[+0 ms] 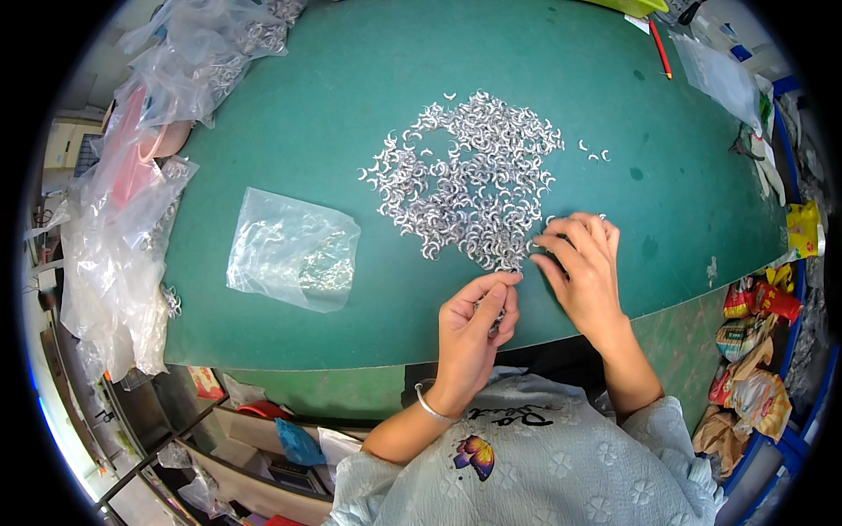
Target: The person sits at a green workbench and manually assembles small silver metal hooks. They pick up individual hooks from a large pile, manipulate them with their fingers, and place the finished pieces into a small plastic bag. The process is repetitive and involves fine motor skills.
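On the green table (289,131) we see a clear plastic bag (294,248) lying flat at its left. More crumpled clear bags (123,254) hang off its left edge, a red pencil (660,49) lies near its far right corner, and colourful packets (754,333) sit below its right edge.

Small piecework workshop or assembly bench, not a home or office. Evidence: a large green-topped worktable (298,131) carries a wide spread of small curved silver metal pieces (469,175), a clear flat plastic bag of the same parts (292,248) lies beside it, and more crumpled clear plastic bags with metal parts (123,237) are heaped along the left edge. Cluttered open shelving (219,447) sits under the table, and colourful packets (754,351) are stuffed into blue crates at the right.
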A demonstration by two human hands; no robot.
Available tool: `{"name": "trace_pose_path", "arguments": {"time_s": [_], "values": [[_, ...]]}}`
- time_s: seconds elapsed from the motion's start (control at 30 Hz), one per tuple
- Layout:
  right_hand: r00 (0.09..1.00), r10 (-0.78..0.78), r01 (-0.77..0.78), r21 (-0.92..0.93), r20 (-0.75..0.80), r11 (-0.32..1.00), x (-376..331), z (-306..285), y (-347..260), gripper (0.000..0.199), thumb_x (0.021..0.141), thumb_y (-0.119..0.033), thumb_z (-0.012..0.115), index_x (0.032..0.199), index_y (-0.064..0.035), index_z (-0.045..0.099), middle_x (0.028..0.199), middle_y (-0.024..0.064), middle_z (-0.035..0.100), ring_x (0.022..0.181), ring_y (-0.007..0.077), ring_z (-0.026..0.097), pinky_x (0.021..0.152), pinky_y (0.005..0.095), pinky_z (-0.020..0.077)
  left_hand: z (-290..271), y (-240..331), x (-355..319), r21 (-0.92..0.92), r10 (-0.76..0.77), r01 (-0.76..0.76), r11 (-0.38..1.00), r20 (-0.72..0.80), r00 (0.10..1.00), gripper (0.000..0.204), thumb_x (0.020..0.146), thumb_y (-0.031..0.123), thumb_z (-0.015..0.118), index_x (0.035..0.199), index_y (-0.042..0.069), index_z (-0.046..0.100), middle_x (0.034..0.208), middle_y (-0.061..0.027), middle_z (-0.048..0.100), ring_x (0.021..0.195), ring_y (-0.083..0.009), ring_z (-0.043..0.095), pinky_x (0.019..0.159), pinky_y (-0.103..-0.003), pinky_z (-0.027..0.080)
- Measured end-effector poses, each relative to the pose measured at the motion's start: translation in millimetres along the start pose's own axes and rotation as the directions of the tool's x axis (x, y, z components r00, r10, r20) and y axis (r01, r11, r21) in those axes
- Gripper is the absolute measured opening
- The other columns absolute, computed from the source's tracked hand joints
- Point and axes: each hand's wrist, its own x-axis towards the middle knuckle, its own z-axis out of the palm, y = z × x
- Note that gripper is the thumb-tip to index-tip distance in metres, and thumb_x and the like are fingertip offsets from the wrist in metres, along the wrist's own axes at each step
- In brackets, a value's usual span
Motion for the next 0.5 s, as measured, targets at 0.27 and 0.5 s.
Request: {"name": "trace_pose_path", "arguments": {"time_s": [0.27, 0.5], "values": [[0.999, -0.019, 0.018, -0.007, -0.038, 1.000, -2, 2, 5, 0.015, 0.066, -0.005, 0.067, 0.079, -0.0048, 0.060, 0.084, 0.0034, 0.055, 0.084, 0.0213, 0.050, 0.076, 0.0364, 0.0314, 0, -1, 0, -0.003, -0.006, 0.006, 1.000, -0.027, 1.000, 0.020, 0.090, 0.010, 0.047, 0.102, -0.003, 0.056, 0.071, -0.0025, 0.048, 0.055, -0.0066, 0.039, 0.045, -0.018, 0.027], [0.981, 0.166, -0.112, 0.407, -0.098, 0.907, -3, -10, -1, 0.012, 0.069, 0.003, 0.064, 0.079, -0.0027, 0.060, 0.081, 0.0057, 0.060, 0.075, 0.0206, 0.054, 0.073, 0.0325, 0.0360, 2, -2, 0, 0.041, -0.014, 0.014, 0.999, -0.020, 1.000, 0.018, 0.089, 0.008, 0.049, 0.102, -0.003, 0.057, 0.071, -0.0011, 0.047, 0.056, -0.0059, 0.038, 0.045, -0.018, 0.027]]}}
